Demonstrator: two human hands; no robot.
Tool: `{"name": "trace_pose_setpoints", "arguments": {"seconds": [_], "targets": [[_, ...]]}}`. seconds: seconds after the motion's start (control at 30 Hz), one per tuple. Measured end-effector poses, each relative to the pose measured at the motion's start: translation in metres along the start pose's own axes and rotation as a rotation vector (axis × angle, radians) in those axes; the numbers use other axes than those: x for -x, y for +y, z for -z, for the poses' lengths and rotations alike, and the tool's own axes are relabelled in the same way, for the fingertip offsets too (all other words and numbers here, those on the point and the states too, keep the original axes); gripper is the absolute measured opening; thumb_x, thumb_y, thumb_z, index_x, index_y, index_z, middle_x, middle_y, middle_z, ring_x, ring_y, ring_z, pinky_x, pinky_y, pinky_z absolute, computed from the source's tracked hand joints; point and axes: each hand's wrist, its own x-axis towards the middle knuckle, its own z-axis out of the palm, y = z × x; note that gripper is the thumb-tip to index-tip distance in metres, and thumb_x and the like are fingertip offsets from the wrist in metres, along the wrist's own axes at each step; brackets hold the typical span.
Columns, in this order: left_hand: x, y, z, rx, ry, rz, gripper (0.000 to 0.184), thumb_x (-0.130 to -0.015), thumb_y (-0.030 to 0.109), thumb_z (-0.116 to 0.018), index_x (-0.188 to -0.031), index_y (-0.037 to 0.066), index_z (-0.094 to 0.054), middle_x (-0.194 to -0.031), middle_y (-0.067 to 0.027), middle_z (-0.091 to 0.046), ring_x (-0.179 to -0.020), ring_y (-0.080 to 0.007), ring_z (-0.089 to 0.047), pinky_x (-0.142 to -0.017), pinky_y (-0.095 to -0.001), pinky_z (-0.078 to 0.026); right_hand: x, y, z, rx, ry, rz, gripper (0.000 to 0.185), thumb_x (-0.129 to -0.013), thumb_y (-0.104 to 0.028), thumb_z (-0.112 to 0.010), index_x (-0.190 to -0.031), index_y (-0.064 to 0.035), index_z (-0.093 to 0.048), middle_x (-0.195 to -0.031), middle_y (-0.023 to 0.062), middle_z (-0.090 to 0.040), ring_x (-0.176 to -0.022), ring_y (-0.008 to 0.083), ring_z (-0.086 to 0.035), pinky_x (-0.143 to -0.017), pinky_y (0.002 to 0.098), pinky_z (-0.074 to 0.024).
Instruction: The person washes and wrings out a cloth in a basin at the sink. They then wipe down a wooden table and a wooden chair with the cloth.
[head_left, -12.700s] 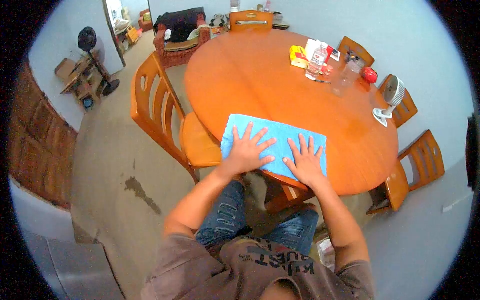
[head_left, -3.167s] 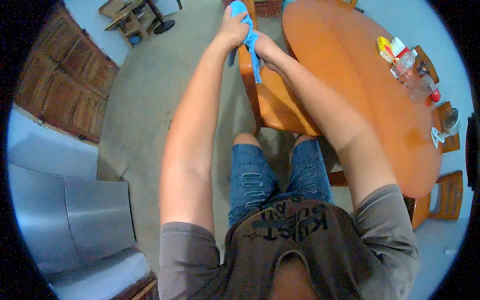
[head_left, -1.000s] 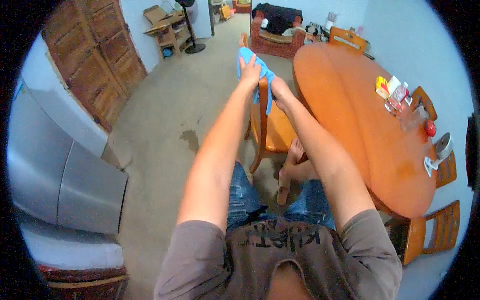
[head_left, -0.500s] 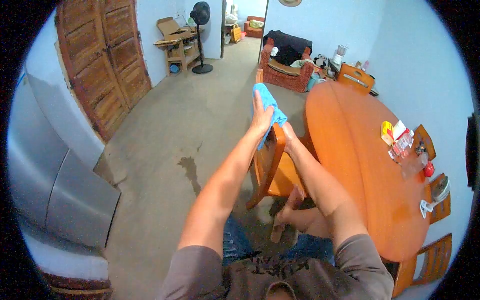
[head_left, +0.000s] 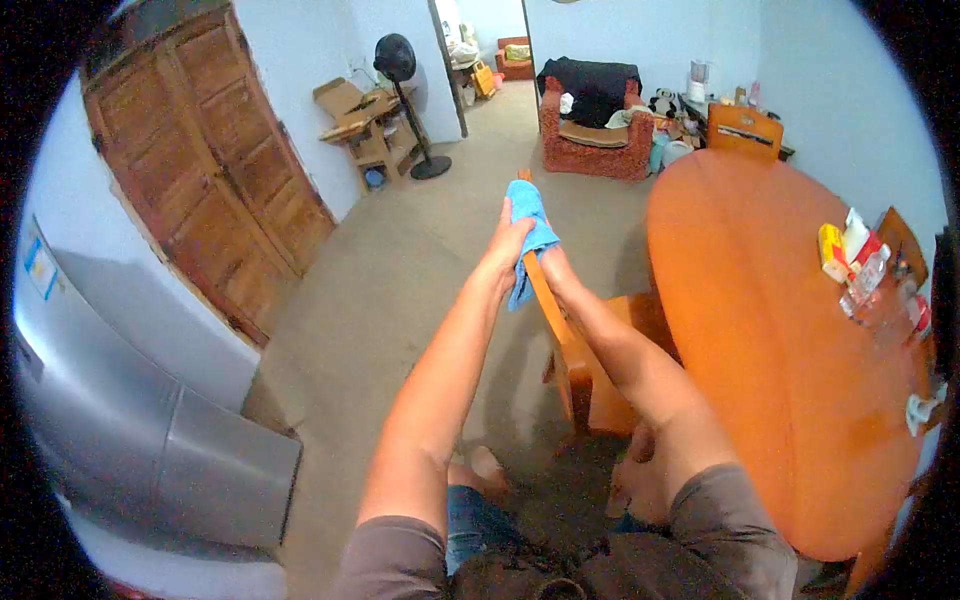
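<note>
A blue cloth (head_left: 532, 212) is folded over the upper part of a wooden chair (head_left: 572, 352), draped round its narrow wooden bar. My left hand (head_left: 508, 240) is closed on the cloth from the left, thumb lying along it. From the right, my right hand (head_left: 556, 268) presses in under the cloth's lower edge against the bar; its fingers are mostly hidden behind the cloth and wood. The chair's seat shows below my right forearm, beside the table.
A long oval wooden table (head_left: 740, 350) stands at right, with a yellow box (head_left: 832, 252) and a plastic bottle (head_left: 868, 280) on it. A grey refrigerator (head_left: 150, 420) is at left. Further off are a standing fan (head_left: 396, 60), a red armchair (head_left: 597, 150) and wooden doors (head_left: 205, 170).
The view has turned and shifted, and the table sits further right. Both hands stay at the cloth on the chair, whose bar now appears edge-on. My legs have changed position.
</note>
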Motion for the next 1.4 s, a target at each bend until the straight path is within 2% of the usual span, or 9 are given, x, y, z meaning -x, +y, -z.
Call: {"name": "trace_pose_setpoints", "arguments": {"seconds": [0.07, 0.37, 0.53, 0.8, 0.9, 0.97, 1.1, 1.17, 1.4], "targets": [[-0.015, 0.0, 0.007, 0.067, -0.061, 0.022, 0.071, -0.084, 0.013, -0.049, -0.145, 0.015, -0.013, -0.131, -0.0132, -0.043, -0.111, -0.0248, -0.049, -0.095, -0.0381, -0.042, -0.013, 0.005, 0.0, 0.02, -0.002, 0.05, 0.056, -0.091, -0.037, -0.048, -0.137, -0.0087, -0.032, -0.131, 0.0089, -0.042, -0.119, 0.0204, -0.042, -0.099, 0.0326, -0.0351], [-0.05, 0.005, 0.017, 0.185, -0.123, 0.061, 0.073, -0.082, 0.011, -0.049, -0.146, 0.017, -0.013, -0.122, -0.011, -0.05, -0.099, -0.0257, -0.054, -0.089, -0.0425, -0.045, -0.068, 0.035, 0.022, 0.466, 0.14, 0.199, 0.057, -0.092, -0.038, -0.044, -0.141, -0.0119, -0.031, -0.148, 0.0172, -0.02, -0.137, 0.0308, -0.018, -0.111, 0.0367, -0.0179], [-0.048, -0.007, 0.023, 0.266, -0.115, 0.017, 0.073, -0.084, 0.02, -0.056, -0.145, 0.017, -0.017, -0.137, -0.0104, -0.04, -0.119, -0.0277, -0.044, -0.103, -0.043, -0.033, -0.03, 0.008, 0.01, 0.414, 0.076, 0.235, 0.053, -0.092, -0.026, -0.048, -0.14, -0.0085, -0.031, -0.147, 0.0181, -0.021, -0.136, 0.0319, -0.019, -0.111, 0.0355, -0.0179], [-0.019, -0.003, 0.016, 0.218, -0.029, 0.069, 0.067, -0.088, 0.026, -0.051, -0.146, 0.018, -0.017, -0.142, -0.0111, -0.033, -0.123, -0.0307, -0.04, -0.102, -0.0449, -0.033, -0.005, 0.022, 0.032, 0.601, 0.02, 0.274, 0.048, -0.089, -0.01, -0.049, -0.135, -0.0011, -0.036, -0.137, 0.0225, -0.037, -0.129, 0.0347, -0.033, -0.107, 0.0373, -0.0262], [0.003, 0.004, 0.007, 0.178, 0.073, 0.062, 0.057, -0.087, 0.029, -0.053, -0.139, 0.015, -0.035, -0.13, -0.0098, -0.048, -0.109, -0.0285, -0.051, -0.094, -0.0428, -0.041, 0.012, 0.005, 0.034, 0.608, -0.046, 0.192, 0.059, -0.08, -0.011, -0.059, -0.134, -0.0023, -0.038, -0.135, 0.0223, -0.037, -0.128, 0.0345, -0.033, -0.106, 0.0368, -0.0282], [0.012, 0.008, 0.004, 0.149, 0.05, 0.057, 0.062, -0.087, 0.026, -0.053, -0.142, 0.016, -0.027, -0.134, -0.0098, -0.045, -0.111, -0.0286, -0.05, -0.095, -0.0428, -0.04, 0.018, -0.006, 0.036, 0.635, -0.157, 0.087, 0.074, -0.07, -0.011, -0.066, -0.137, -0.0052, -0.035, -0.139, 0.0209, -0.031, -0.131, 0.0334, -0.029, -0.106, 0.0359, -0.0283], [0.036, 0.016, -0.003, 0.062, 0.069, 0.056, 0.067, -0.087, 0.021, -0.052, -0.145, 0.016, -0.02, -0.133, -0.0101, -0.044, -0.105, -0.0263, -0.053, -0.091, -0.0403, -0.044, 0.039, -0.031, 0.034, 0.612, -0.203, -0.015, 0.074, -0.071, -0.004, -0.06, -0.139, -0.0077, -0.032, -0.14, 0.0158, -0.028, -0.129, 0.0284, -0.031, -0.103, 0.0337, -0.0314], [0.05, 0.021, -0.006, -0.13, 0.078, 0.07, 0.072, -0.087, 0.012, -0.047, -0.146, 0.012, -0.006, -0.131, -0.0131, -0.043, -0.099, -0.0224, -0.053, -0.082, -0.0338, -0.047, 0.041, -0.032, 0.032, 0.569, -0.244, -0.086, 0.079, -0.07, -0.003, -0.061, -0.142, -0.0098, -0.027, -0.141, 0.0162, -0.028, -0.13, 0.0287, -0.03, -0.104, 0.034, -0.0306], [0.036, 0.027, -0.013, -0.415, 0.109, 0.037, 0.077, -0.081, 0.009, -0.052, -0.145, 0.007, -0.01, -0.125, -0.0175, -0.048, -0.093, -0.0224, -0.055, -0.075, -0.0329, -0.049, 0.014, 0.0, 0.015, 0.799, 0.016, -0.042, 0.085, -0.065, -0.009, -0.07, -0.14, -0.0167, -0.03, -0.14, 0.0198, -0.029, -0.129, 0.035, -0.032, -0.106, 0.0391, -0.03]]}}
